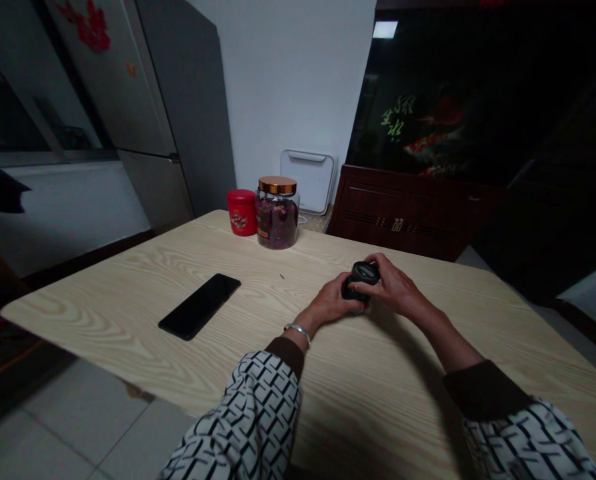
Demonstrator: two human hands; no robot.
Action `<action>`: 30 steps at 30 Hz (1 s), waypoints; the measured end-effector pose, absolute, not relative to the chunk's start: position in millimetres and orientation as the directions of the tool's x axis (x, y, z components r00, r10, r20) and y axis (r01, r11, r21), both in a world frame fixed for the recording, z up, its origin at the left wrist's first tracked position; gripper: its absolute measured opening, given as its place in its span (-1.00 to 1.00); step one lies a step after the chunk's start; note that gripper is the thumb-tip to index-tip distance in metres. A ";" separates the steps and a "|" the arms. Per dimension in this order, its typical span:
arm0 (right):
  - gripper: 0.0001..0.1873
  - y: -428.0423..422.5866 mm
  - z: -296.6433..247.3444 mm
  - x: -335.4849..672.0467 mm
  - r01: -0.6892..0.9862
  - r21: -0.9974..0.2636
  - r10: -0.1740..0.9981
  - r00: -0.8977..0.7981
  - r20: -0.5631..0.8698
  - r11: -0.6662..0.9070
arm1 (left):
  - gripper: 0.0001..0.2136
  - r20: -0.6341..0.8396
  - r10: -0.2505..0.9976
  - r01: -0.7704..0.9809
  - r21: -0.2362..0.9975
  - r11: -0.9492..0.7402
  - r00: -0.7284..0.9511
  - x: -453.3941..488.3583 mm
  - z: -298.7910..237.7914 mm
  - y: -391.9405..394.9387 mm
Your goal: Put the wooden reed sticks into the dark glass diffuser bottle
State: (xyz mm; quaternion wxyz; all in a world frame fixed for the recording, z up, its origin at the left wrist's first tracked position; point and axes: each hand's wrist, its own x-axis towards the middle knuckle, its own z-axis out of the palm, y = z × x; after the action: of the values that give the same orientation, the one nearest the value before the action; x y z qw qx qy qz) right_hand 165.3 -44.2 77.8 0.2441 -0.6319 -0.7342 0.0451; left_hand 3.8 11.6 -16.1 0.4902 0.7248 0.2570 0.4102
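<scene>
A small dark container with a round black lid (366, 271) stands upright at the right of the middle of the table. My left hand (330, 301) is closed around its lower body, and a bracelet circles that wrist. From the other side, the fingers and thumb of my right hand (397, 288) grip the lid. Most of the container's body is hidden by my fingers, so its exact kind cannot be made out. To the left, a black smartphone (201, 307) lies flat, screen up.
A red canister (242, 213) and a glass jar with a copper-coloured lid (277, 217) stand at the far edge of the wooden table (258, 303). Behind them a white flat panel (308, 180) leans against the wall. A tall grey refrigerator (188, 100) is at the left.
</scene>
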 end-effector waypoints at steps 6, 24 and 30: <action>0.01 -39.3 71.8 180.6 0.766 -0.545 0.935 -0.213 0.283 0.340 | -0.32 0.335 0.765 -0.126 0.939 -0.321 0.550 6.6 -18.0 13.5; -0.42 -53.0 90.2 183.3 0.748 -0.605 0.932 -0.052 0.359 0.274 | -0.30 0.320 0.775 -0.120 0.945 -0.305 0.544 5.9 -16.7 12.7; -0.46 -63.6 98.1 184.8 0.822 -0.563 0.843 0.243 0.480 0.084 | -0.33 0.322 0.769 -0.114 0.943 -0.313 0.552 4.8 -16.3 12.2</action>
State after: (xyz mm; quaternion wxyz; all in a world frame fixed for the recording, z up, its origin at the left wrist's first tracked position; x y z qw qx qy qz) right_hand 184.8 -63.6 98.1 0.4043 -0.6767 -0.6152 0.0127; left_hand 4.8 12.2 -16.3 0.5370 0.6981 0.2347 0.4113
